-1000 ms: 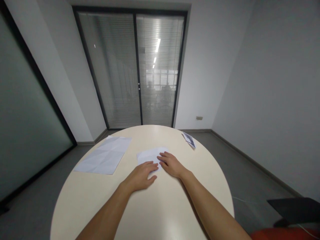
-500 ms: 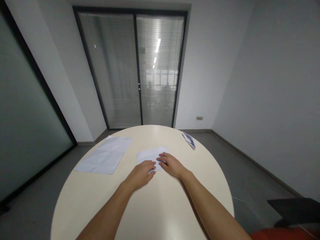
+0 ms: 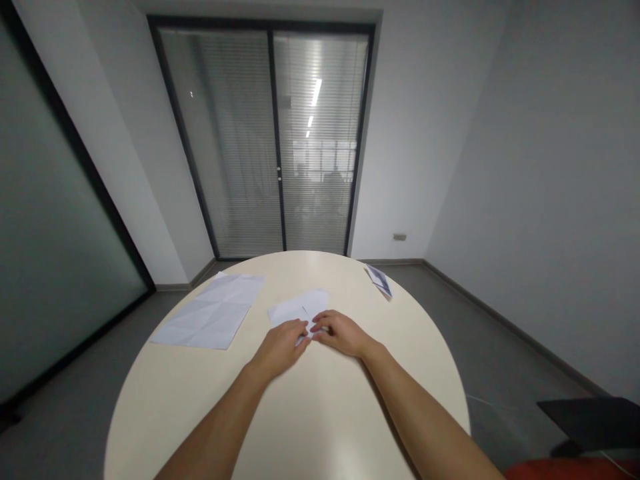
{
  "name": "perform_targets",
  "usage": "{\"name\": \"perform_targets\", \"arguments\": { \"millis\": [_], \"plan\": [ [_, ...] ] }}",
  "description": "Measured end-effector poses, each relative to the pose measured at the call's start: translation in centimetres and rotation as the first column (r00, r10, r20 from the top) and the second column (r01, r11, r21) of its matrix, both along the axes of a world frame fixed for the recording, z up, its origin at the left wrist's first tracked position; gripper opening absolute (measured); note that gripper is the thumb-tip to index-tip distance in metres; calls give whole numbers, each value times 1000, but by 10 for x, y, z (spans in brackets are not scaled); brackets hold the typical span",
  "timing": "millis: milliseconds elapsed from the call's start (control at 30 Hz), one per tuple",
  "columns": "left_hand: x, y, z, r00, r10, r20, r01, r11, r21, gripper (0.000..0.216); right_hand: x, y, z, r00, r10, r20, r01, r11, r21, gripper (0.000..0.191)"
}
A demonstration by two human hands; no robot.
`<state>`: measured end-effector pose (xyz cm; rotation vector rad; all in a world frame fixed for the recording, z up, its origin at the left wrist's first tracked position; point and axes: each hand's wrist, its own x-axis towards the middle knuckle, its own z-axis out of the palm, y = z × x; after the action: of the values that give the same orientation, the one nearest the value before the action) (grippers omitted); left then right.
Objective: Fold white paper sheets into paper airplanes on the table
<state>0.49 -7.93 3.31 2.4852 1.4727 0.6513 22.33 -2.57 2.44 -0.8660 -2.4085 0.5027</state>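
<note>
A small white sheet of paper (image 3: 295, 307) lies on the round table in front of me, with a dark crease or slit line near its middle. My left hand (image 3: 286, 340) pinches its near edge, fingers curled and thumb close to them. Close by on the right, my right hand (image 3: 340, 331) also grips the near edge of the paper, its fingers bent and the thumb underneath. Both sets of fingertips almost meet and hide the near corner of the sheet.
A larger creased white sheet (image 3: 210, 313) lies at the table's left. A folded printed paper (image 3: 380, 281) sits near the right rim of the cream table (image 3: 300, 413). A black and red chair (image 3: 590, 427) stands at the lower right.
Both hands' fingers have drawn in from lying flatter on the paper to pinching its near edge. The paper has turned and shifted slightly left, and a dark line now shows on it.
</note>
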Motion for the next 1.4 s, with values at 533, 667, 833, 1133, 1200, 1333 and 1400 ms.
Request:
{"name": "perform_targets", "arguments": {
  "millis": [533,667,833,1133,1200,1333,1400],
  "plan": [
    [-6,2,-2,996,13,90,-10,999,-44,30,-3,-4,7,999,-26,38,25,1000,15,19],
    [-7,0,3,995,60,80,-56,997,-51,27,-3,-4,5,999,-36,34,36,999,15,17],
    [-9,-1,9,989,132,61,-130,991,-43,18,-4,-5,8,997,-59,42,59,998,9,14],
    [-6,5,-1,956,293,16,-293,956,-19,38,-1,-4,7,1000,19,-2,-19,1000,-13,13],
    [-7,5,-2,952,305,24,-305,952,-18,42,-1,-4,6,1000,19,-18,-20,1000,-18,14],
    [-7,6,-4,947,317,52,-317,948,-8,43,-1,-3,4,999,6,-31,-7,998,-60,17],
    [-6,7,-7,944,324,63,-324,946,-11,43,-1,-2,4,999,22,-37,-25,997,-70,17]
  ]
}}
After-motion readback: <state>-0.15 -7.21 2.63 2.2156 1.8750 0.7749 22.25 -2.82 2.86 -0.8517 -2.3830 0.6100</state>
